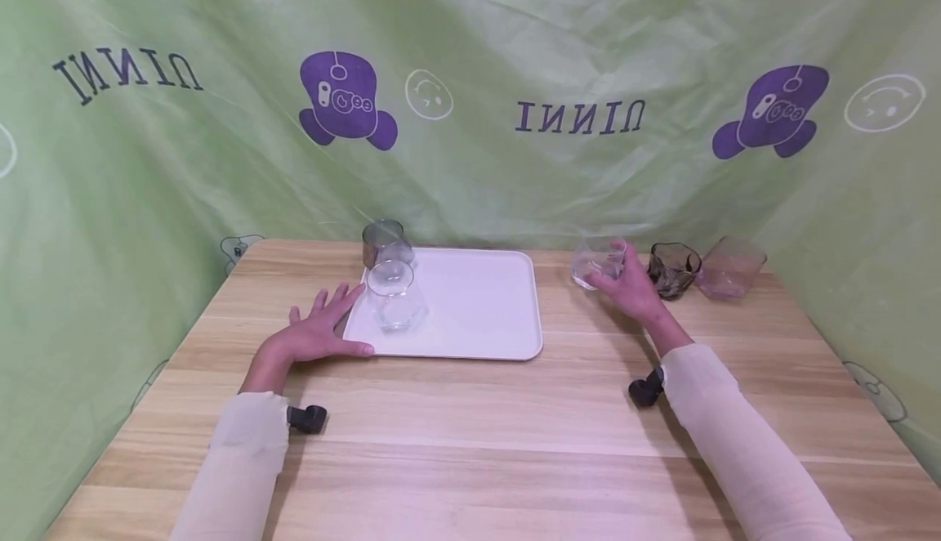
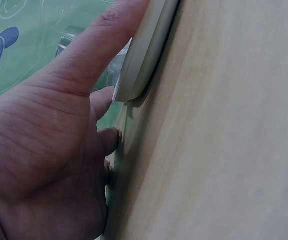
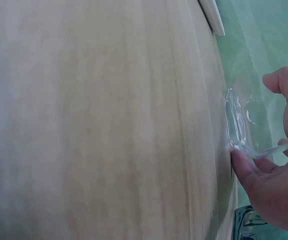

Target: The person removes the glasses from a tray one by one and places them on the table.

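Hands first: right hand (image 1: 632, 288) curls fingers and thumb around a clear faceted glass tumbler (image 1: 597, 263), which sits right of the white rectangular plastic tray (image 1: 478, 312), well apart from it; whether it has left the light wooden worktop (image 1: 470, 443) I cannot tell. Left hand (image 1: 319, 333) lies flat with fingers spread, thumb along the tray's near left corner and fingers touching its left edge, gripping nothing.

On the tray, near its left edge, stands a clear angular glass (image 1: 395, 296); behind it, at the tray's far left corner, a grey smoky glass (image 1: 384, 240). Right of the tray, beyond the held tumbler, wait a dark brown wavy glass (image 1: 672, 267) and a pale pink square glass (image 1: 730, 266), side by side.

Judging progress: two glasses on the tray, one in hand, two untouched, so under halfway.
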Demonstrator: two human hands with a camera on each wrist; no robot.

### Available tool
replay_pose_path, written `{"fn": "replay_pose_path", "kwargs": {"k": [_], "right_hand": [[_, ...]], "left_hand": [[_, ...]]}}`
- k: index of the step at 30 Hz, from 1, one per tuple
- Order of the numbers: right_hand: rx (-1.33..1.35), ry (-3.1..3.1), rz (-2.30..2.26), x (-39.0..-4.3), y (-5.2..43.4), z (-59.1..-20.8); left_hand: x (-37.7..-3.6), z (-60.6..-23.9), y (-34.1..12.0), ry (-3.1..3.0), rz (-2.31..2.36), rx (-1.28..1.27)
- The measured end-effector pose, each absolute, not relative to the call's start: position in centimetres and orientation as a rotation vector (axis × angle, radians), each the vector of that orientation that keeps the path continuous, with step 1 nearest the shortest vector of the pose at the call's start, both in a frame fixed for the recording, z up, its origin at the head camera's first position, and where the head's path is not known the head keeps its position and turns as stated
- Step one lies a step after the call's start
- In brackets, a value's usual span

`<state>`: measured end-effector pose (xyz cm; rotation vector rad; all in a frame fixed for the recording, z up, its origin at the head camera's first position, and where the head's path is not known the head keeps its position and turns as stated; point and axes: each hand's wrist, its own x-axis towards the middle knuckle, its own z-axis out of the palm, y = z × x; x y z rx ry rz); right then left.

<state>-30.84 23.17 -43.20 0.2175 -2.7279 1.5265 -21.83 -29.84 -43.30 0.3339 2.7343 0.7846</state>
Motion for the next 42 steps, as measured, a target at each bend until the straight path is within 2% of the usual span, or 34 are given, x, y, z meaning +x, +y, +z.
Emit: {"fn": "replay_pose_path", "kwargs": {"k": [26,42], "right_hand": [[0.215,-2.698,1.604,-30.4,22.9,-43.2],[0.15,-2.48,1.365,-28.9,21.4,-41.5]], "left_hand": [[-21.8,-43.5,-29.7,2.729,0.796,0.336],[-21.8,-43.2,-29.8,2.732,0.788,0.331]]}}
